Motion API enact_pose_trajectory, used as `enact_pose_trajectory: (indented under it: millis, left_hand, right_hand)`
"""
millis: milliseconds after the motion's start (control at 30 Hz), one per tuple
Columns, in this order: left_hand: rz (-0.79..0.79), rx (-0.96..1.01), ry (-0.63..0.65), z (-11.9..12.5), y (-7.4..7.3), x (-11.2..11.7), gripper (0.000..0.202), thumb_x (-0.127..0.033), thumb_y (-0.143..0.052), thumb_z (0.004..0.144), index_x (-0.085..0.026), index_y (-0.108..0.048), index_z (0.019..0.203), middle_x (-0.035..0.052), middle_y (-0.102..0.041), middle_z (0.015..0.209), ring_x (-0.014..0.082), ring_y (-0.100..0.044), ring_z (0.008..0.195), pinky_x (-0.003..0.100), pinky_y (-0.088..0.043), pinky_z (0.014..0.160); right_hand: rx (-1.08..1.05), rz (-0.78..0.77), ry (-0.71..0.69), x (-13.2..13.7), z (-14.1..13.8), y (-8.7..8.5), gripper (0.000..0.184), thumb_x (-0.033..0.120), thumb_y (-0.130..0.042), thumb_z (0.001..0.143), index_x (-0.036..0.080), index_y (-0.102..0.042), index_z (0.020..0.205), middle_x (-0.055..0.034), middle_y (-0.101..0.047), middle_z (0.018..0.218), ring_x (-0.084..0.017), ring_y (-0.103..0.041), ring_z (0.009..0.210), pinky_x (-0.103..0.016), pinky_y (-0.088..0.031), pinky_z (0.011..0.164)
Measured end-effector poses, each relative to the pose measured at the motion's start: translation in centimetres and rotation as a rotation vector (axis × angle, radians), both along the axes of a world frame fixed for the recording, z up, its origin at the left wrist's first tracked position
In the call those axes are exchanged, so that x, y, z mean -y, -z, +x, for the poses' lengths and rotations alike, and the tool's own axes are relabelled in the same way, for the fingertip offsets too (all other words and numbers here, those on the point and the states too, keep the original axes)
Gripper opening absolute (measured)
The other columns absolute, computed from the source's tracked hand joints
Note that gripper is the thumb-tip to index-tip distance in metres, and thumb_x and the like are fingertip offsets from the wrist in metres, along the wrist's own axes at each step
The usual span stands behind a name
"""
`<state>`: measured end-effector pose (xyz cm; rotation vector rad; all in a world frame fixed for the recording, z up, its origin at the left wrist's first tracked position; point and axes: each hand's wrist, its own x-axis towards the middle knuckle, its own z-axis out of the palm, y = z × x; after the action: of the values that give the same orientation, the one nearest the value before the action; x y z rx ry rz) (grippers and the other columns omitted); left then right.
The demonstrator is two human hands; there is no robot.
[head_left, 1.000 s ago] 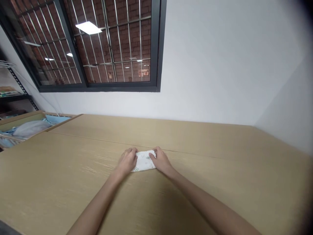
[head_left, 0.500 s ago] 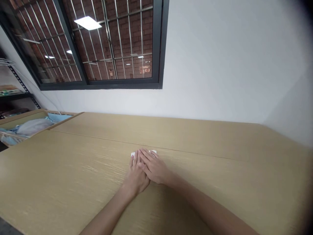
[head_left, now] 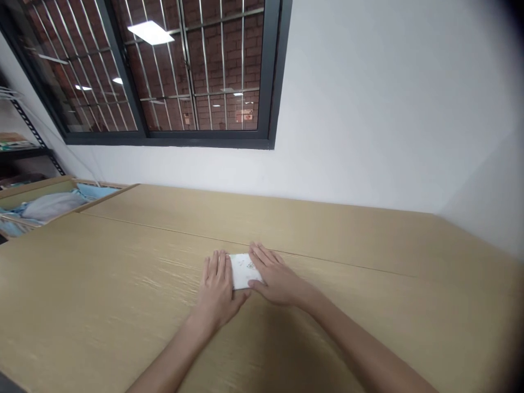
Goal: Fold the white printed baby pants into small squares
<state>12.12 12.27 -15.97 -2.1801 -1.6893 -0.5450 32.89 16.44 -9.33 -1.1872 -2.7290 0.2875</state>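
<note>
A small flat white square (head_left: 240, 271) with faint printed marks lies on the tan tabletop (head_left: 123, 273); whether it is folded cloth or paper I cannot tell. My left hand (head_left: 218, 288) rests flat along its left side, fingers stretched forward and the thumb by its lower edge. On the other side my right hand (head_left: 277, 277) lies over the right edge, its fingers extended and its thumb at the lower right corner. Both hands are open, and the middle of the square shows between them.
A seam (head_left: 184, 233) crosses the tabletop beyond my hands. At the far left stands an open wooden box (head_left: 36, 188) with light blue and whitish fabric (head_left: 55, 206) inside. Behind the table are a white wall (head_left: 360, 109) and a dark-framed window (head_left: 268, 82) with bars.
My hands have moved apart: the left slid leftward, and the right came off the left and shifted right. The white square, mostly covered before, now shows between them.
</note>
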Motion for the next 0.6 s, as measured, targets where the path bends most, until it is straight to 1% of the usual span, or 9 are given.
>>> enact_pose_trajectory:
  millis: [100, 167, 267, 333, 367, 433, 500, 533, 600]
  left_hand:
    - [-0.055, 0.021, 0.030, -0.2, -1.7, 0.3, 0.077, -0.058, -0.058, 0.086, -0.003, -0.049, 0.139, 0.0278, -0.050, 0.146, 0.0427, -0.043, 0.138, 0.060, -0.029, 0.114]
    - [-0.100, 0.051, 0.036, -0.3, -2.4, 0.4, 0.067, -0.054, -0.065, 0.082, -0.007, -0.056, 0.129, 0.0258, -0.057, 0.137, 0.0414, -0.052, 0.128, 0.060, -0.032, 0.111]
    - [-0.179, 0.108, 0.047, -0.6, -2.7, 0.2, 0.067, -0.053, -0.071, 0.077, -0.012, -0.056, 0.127, 0.0238, -0.058, 0.138, 0.0401, -0.055, 0.124, 0.061, -0.031, 0.109]
    - [-0.224, 0.147, 0.045, -0.9, -2.7, -0.2, 0.071, -0.051, -0.072, 0.076, -0.013, -0.052, 0.132, 0.0234, -0.056, 0.141, 0.0396, -0.055, 0.125, 0.061, -0.030, 0.109]
    - [-0.234, 0.160, 0.046, -1.1, -2.6, -0.3, 0.067, -0.046, -0.071, 0.077, -0.013, -0.051, 0.132, 0.0225, -0.056, 0.141, 0.0387, -0.056, 0.125, 0.061, -0.030, 0.109]
    - [-0.224, 0.170, 0.055, -1.4, -2.7, -0.7, 0.051, -0.029, -0.065, 0.081, -0.015, -0.054, 0.128, 0.0192, -0.061, 0.137, 0.0354, -0.058, 0.123, 0.058, -0.032, 0.107]
    - [-0.187, 0.169, 0.055, -1.6, -3.1, -0.8, 0.037, -0.015, -0.054, 0.084, -0.018, -0.058, 0.121, 0.0156, -0.063, 0.134, 0.0323, -0.059, 0.122, 0.055, -0.032, 0.107]
    - [-0.156, 0.179, 0.048, -1.6, -3.5, -0.8, 0.033, -0.013, -0.049, 0.086, -0.019, -0.060, 0.117, 0.0139, -0.065, 0.131, 0.0314, -0.059, 0.121, 0.054, -0.032, 0.106]
    - [-0.092, 0.258, 0.050, -1.6, -4.2, -0.6, 0.026, -0.018, -0.043, 0.094, -0.021, -0.062, 0.111, 0.0115, -0.068, 0.122, 0.0308, -0.059, 0.116, 0.054, -0.033, 0.104]
  right_hand:
    - [-0.058, -0.042, -0.068, 0.3, 0.0, -0.7, 0.076, 0.056, -0.057, 0.093, 0.015, -0.040, 0.153, -0.0181, -0.034, 0.160, -0.034, -0.030, 0.149, -0.051, -0.027, 0.120]
    - [-0.106, -0.083, -0.090, 0.1, 0.3, -0.5, 0.073, 0.054, -0.066, 0.087, 0.020, -0.047, 0.149, -0.0159, -0.044, 0.155, -0.034, -0.039, 0.144, -0.051, -0.030, 0.118]
    - [-0.189, -0.123, -0.116, -0.8, 0.9, 0.6, 0.082, 0.056, -0.075, 0.079, 0.024, -0.047, 0.150, -0.0134, -0.042, 0.157, -0.035, -0.037, 0.145, -0.053, -0.028, 0.119]
    - [-0.226, -0.137, -0.117, -1.4, 1.3, 1.4, 0.084, 0.050, -0.076, 0.078, 0.024, -0.044, 0.151, -0.0120, -0.041, 0.158, -0.034, -0.036, 0.146, -0.052, -0.028, 0.120]
    - [-0.248, -0.133, -0.112, -1.7, 1.4, 1.7, 0.079, 0.045, -0.074, 0.081, 0.023, -0.044, 0.151, -0.0115, -0.043, 0.156, -0.033, -0.037, 0.145, -0.051, -0.030, 0.119]
    - [-0.320, -0.089, -0.087, -2.0, 1.3, 2.2, 0.057, 0.031, -0.061, 0.090, 0.023, -0.050, 0.145, -0.0106, -0.052, 0.149, -0.029, -0.044, 0.140, -0.049, -0.033, 0.116]
    - [-0.410, -0.028, -0.043, -2.1, 1.0, 2.2, 0.037, 0.021, -0.047, 0.096, 0.022, -0.058, 0.132, -0.0103, -0.063, 0.135, -0.027, -0.052, 0.130, -0.049, -0.037, 0.112]
    - [-0.456, -0.015, -0.008, -2.1, 0.8, 2.0, 0.031, 0.021, -0.043, 0.098, 0.022, -0.060, 0.124, -0.0101, -0.067, 0.127, -0.027, -0.056, 0.123, -0.049, -0.039, 0.109]
    - [-0.572, -0.065, 0.058, -2.0, 0.5, 1.2, 0.022, 0.027, -0.045, 0.099, 0.021, -0.059, 0.114, -0.0095, -0.069, 0.115, -0.026, -0.061, 0.110, -0.046, -0.046, 0.099]
